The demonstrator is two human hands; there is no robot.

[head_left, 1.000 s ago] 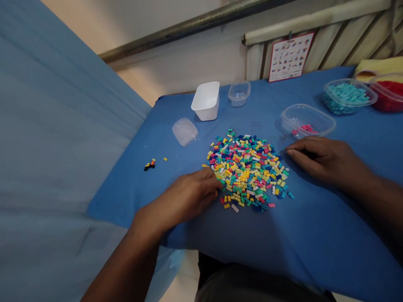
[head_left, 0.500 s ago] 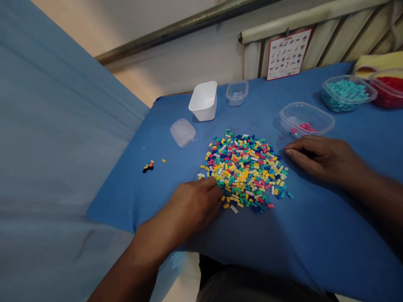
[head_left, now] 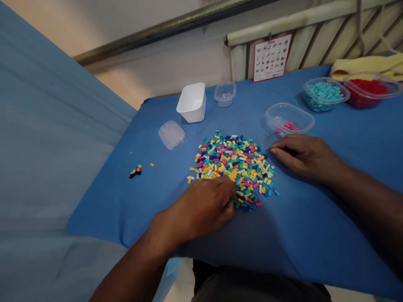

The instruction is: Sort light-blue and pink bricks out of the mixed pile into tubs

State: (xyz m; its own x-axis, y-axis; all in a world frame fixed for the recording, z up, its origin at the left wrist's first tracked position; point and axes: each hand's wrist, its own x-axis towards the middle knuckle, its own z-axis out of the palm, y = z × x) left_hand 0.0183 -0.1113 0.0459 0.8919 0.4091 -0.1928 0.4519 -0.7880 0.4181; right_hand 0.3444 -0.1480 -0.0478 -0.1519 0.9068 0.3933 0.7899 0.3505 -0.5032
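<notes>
A pile of small building bricks (head_left: pixel 233 159) in yellow, green, blue, pink and white lies spread on the blue cloth. My left hand (head_left: pixel 208 203) is at the near left of the pile, fingers curled down among the bricks; whatever they grip is hidden. To the right of the pile rests my right hand (head_left: pixel 305 157), thumb and forefinger closed together, their tips beside the outermost bricks. Anything between them is too small to make out. Just behind that hand is a clear plastic tub (head_left: pixel 289 115) with several pink bricks inside.
Farther back stand a white tub (head_left: pixel 191 107) and a small clear tub (head_left: pixel 225 94). A clear lid (head_left: pixel 171 135) lies at left, near a few black and orange bricks (head_left: pixel 135 172). Tubs of turquoise bricks (head_left: pixel 325 92) and red bricks (head_left: pixel 368 88) stand at right. A picture card (head_left: pixel 272 58) leans behind.
My left hand has moved right, farther over the near part of the pile. My right hand stays beside the pile. The whole view has shifted, so the table appears farther left.
</notes>
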